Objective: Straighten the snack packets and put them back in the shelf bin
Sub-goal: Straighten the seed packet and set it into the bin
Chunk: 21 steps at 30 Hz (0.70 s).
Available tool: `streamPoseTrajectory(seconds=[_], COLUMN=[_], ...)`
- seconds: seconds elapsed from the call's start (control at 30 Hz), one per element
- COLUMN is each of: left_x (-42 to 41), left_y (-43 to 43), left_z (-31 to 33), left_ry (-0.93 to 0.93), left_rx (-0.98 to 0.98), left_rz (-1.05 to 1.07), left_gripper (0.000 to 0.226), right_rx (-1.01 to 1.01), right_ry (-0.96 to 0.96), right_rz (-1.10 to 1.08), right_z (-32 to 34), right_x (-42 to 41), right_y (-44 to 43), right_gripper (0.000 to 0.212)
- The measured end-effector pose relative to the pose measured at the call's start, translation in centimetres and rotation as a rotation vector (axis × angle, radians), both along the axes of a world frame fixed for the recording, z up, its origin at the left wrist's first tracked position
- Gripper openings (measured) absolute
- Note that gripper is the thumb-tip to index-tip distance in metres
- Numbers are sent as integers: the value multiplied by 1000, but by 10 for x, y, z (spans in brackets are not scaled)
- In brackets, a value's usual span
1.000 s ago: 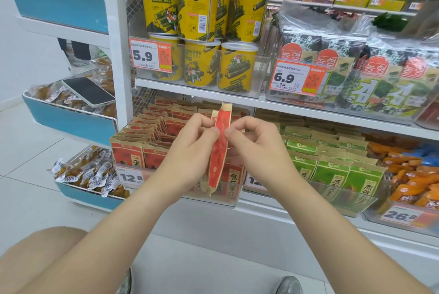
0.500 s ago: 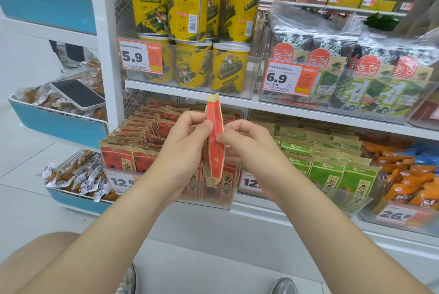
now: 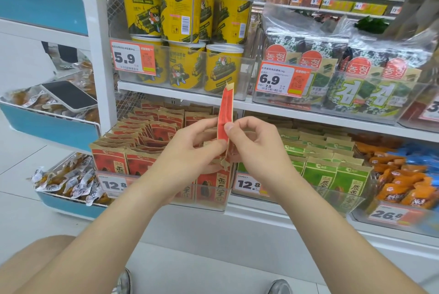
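A red and tan snack packet (image 3: 225, 113) stands upright and edge-on in front of the lower shelf. My left hand (image 3: 190, 148) pinches its lower left side. My right hand (image 3: 256, 151) pinches the right side, thumb on the red face. Behind and below the hands, a clear shelf bin (image 3: 213, 198) holds several matching red packets (image 3: 147, 137) in rows, some leaning. The packet's bottom corner is hidden between my fingers.
A bin of green packets (image 3: 332, 170) sits to the right, orange packets (image 3: 403, 175) beyond it. Yellow tubs (image 3: 180, 32) and seaweed packs (image 3: 356, 75) fill the shelf above. A phone (image 3: 69, 96) lies on a blue side rack at left.
Both hands have kept hold of the red packet and worked down toward its lower half. The view has shifted slightly.
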<state>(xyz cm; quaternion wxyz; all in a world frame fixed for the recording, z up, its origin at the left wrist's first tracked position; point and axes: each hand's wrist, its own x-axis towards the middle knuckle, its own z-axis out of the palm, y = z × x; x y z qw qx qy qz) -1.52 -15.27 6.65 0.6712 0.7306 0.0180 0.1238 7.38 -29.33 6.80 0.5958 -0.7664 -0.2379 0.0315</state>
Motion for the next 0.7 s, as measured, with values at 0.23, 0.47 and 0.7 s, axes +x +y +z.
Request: streamPoseTrajectory(seconds=[0.23, 0.47, 0.7], left_x=[0, -2, -2], left_y=[2, 7, 12], left_z=[-6, -3, -2], left_ry=[-33, -47, -64], left_rx=[-52, -37, -49], left_rz=[103, 58, 78], left_gripper=[42, 52, 50], right_rx=[-115, -134, -166], right_ry=[-7, -123, -158], right_rz=[65, 117, 197], right_z=[-7, -7, -7], right_x=[10, 9, 12], right_y=[-6, -8, -4], right_gripper=[46, 34, 34])
